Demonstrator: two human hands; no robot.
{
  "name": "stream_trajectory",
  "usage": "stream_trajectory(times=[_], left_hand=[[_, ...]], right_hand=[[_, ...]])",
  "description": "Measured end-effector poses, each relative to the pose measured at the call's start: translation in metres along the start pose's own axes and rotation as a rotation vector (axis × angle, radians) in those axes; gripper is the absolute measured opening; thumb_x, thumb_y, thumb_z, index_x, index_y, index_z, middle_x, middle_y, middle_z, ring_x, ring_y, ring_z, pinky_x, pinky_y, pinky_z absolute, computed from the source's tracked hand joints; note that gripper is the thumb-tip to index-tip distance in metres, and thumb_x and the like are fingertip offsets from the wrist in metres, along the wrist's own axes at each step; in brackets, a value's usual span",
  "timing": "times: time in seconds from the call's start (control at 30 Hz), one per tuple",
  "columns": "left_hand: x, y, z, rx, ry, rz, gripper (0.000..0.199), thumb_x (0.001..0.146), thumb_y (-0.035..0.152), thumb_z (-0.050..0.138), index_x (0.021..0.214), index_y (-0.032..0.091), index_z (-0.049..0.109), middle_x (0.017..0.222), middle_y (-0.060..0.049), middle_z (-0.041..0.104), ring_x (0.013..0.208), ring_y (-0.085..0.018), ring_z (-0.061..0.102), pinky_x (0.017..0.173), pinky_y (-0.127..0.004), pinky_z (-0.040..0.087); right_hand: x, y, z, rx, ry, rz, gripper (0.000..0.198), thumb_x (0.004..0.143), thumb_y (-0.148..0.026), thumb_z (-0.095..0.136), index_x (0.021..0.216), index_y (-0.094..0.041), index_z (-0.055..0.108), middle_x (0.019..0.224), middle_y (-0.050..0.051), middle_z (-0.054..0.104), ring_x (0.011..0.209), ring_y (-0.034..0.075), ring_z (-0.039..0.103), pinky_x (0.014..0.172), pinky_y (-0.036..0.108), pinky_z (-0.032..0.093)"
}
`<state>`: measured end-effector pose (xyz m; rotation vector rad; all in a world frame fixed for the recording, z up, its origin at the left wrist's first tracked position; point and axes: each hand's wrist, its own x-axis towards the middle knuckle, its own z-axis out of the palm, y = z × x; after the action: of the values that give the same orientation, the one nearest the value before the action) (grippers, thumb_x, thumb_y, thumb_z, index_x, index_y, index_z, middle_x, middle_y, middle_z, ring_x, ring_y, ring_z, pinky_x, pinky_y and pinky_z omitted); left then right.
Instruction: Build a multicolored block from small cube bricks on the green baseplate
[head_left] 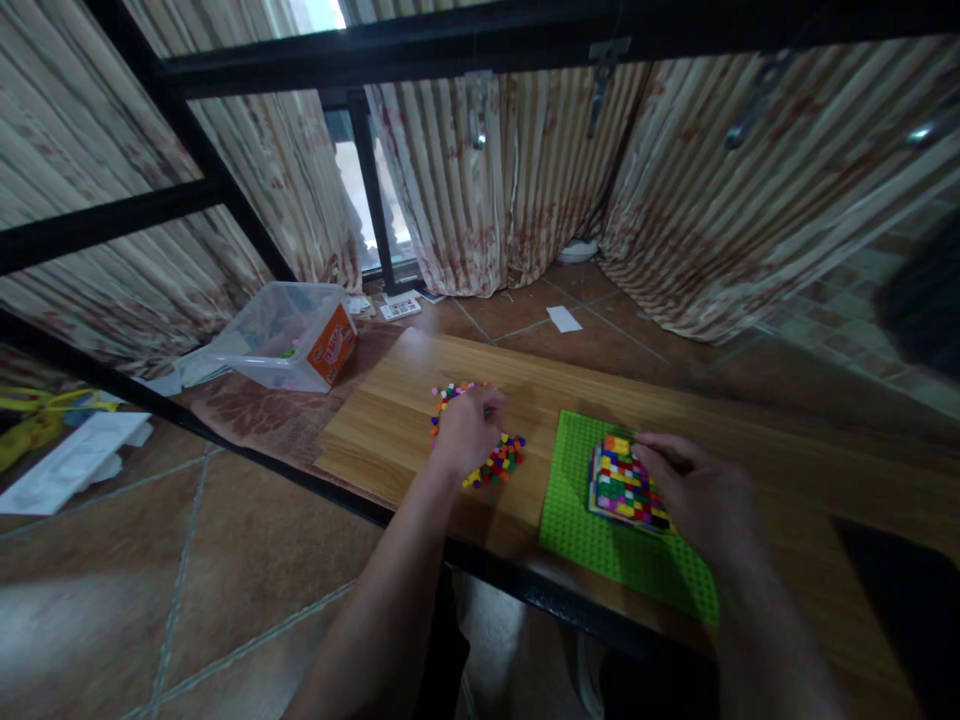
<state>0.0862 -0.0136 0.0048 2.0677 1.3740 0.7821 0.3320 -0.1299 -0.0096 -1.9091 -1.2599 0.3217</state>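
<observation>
My left hand [471, 430] is over a loose pile of small coloured bricks [504, 462] on the wooden table, its fingers curled down among them. What those fingers pinch, if anything, is hidden. A green baseplate [570, 490] lies to the right of the pile. On it stands a low block built of many-coloured bricks [622, 490], with a few yellow and orange ones along its far edge. My right hand [701, 490] is at the right side of this block, thumb and forefinger brought together by its far corner. Anything between those fingertips is too small to make out.
A clear plastic box [277, 330] with an orange label stands on a patterned cloth beyond the table's left end. The wooden table [390, 400] has a dark flat object [900, 590] at its right. Black metal bars [405, 60] cross above; striped curtains hang behind.
</observation>
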Motion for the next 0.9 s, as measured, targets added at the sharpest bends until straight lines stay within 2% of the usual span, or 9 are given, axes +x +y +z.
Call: stream_trajectory(times=[0.07, 0.13, 0.27, 0.47, 0.57, 0.63, 0.7, 0.77, 0.9], left_hand=[[0.002, -0.012, -0.013, 0.087, -0.020, -0.044, 0.030, 0.077, 0.006, 0.054, 0.095, 0.017, 0.075, 0.100, -0.008, 0.075, 0.096, -0.022, 0.068, 0.093, -0.036, 0.051], [0.001, -0.017, -0.021, 0.188, -0.092, -0.046, 0.030, 0.074, 0.006, 0.057, 0.093, 0.019, 0.076, 0.102, -0.008, 0.074, 0.098, -0.023, 0.067, 0.095, -0.037, 0.050], [-0.003, -0.014, -0.022, 0.280, -0.183, -0.046, 0.027, 0.074, 0.009, 0.059, 0.091, 0.020, 0.078, 0.103, -0.009, 0.073, 0.098, -0.024, 0.066, 0.092, -0.036, 0.051], [0.000, -0.013, -0.019, 0.281, -0.147, -0.019, 0.021, 0.076, 0.011, 0.059, 0.082, 0.020, 0.077, 0.092, -0.008, 0.073, 0.091, -0.023, 0.066, 0.089, -0.034, 0.050], [0.001, -0.009, -0.014, 0.066, -0.091, 0.011, 0.018, 0.079, 0.014, 0.057, 0.076, 0.019, 0.074, 0.081, -0.005, 0.072, 0.081, -0.019, 0.065, 0.086, -0.032, 0.050], [0.000, -0.001, -0.004, -0.180, -0.079, 0.009, 0.015, 0.080, 0.016, 0.058, 0.077, 0.017, 0.073, 0.078, -0.003, 0.071, 0.076, -0.017, 0.064, 0.080, -0.030, 0.050], [-0.002, 0.010, 0.008, -0.436, -0.123, -0.009, 0.013, 0.080, 0.019, 0.059, 0.084, 0.016, 0.072, 0.079, -0.003, 0.071, 0.072, -0.014, 0.062, 0.073, -0.027, 0.050], [-0.006, 0.023, 0.021, -0.616, -0.210, -0.038, 0.014, 0.081, 0.023, 0.062, 0.088, 0.015, 0.071, 0.078, -0.002, 0.070, 0.068, -0.012, 0.060, 0.067, -0.025, 0.048], [-0.011, 0.040, 0.037, -0.816, -0.347, -0.052, 0.016, 0.079, 0.024, 0.065, 0.090, 0.013, 0.071, 0.078, -0.002, 0.068, 0.067, -0.011, 0.058, 0.066, -0.025, 0.048]], right_hand=[[0.000, -0.001, 0.002, -0.024, 0.032, 0.018, 0.026, 0.081, -0.043, 0.061, 0.092, -0.024, 0.076, 0.091, 0.005, 0.077, 0.085, 0.025, 0.071, 0.078, 0.037, 0.054], [0.001, -0.002, 0.003, -0.028, 0.041, 0.026, 0.026, 0.082, -0.043, 0.061, 0.092, -0.025, 0.076, 0.092, 0.004, 0.077, 0.086, 0.025, 0.071, 0.079, 0.038, 0.053], [0.001, -0.003, 0.003, -0.022, 0.039, 0.016, 0.026, 0.082, -0.043, 0.060, 0.091, -0.024, 0.075, 0.091, 0.005, 0.077, 0.085, 0.025, 0.071, 0.079, 0.038, 0.053], [-0.001, -0.006, 0.004, 0.009, 0.088, -0.016, 0.024, 0.083, -0.042, 0.060, 0.089, -0.024, 0.075, 0.090, 0.005, 0.077, 0.083, 0.024, 0.071, 0.078, 0.037, 0.054], [-0.001, -0.013, 0.005, 0.087, 0.171, -0.022, 0.025, 0.084, -0.041, 0.060, 0.091, -0.022, 0.075, 0.091, 0.006, 0.076, 0.083, 0.023, 0.070, 0.079, 0.038, 0.055], [-0.002, -0.021, 0.007, 0.165, 0.242, -0.054, 0.024, 0.084, -0.040, 0.060, 0.090, -0.022, 0.075, 0.091, 0.006, 0.076, 0.084, 0.023, 0.070, 0.079, 0.037, 0.055], [-0.004, -0.031, 0.010, 0.231, 0.258, -0.109, 0.020, 0.084, -0.037, 0.062, 0.088, -0.022, 0.075, 0.090, 0.005, 0.075, 0.083, 0.022, 0.069, 0.078, 0.036, 0.054], [-0.007, -0.042, 0.012, 0.269, 0.209, -0.174, 0.016, 0.086, -0.033, 0.062, 0.090, -0.023, 0.074, 0.090, 0.004, 0.074, 0.083, 0.020, 0.068, 0.077, 0.034, 0.053], [-0.012, -0.056, 0.015, 0.270, 0.007, -0.306, 0.017, 0.089, -0.025, 0.059, 0.097, -0.025, 0.073, 0.094, 0.003, 0.072, 0.089, 0.018, 0.067, 0.080, 0.032, 0.052]])
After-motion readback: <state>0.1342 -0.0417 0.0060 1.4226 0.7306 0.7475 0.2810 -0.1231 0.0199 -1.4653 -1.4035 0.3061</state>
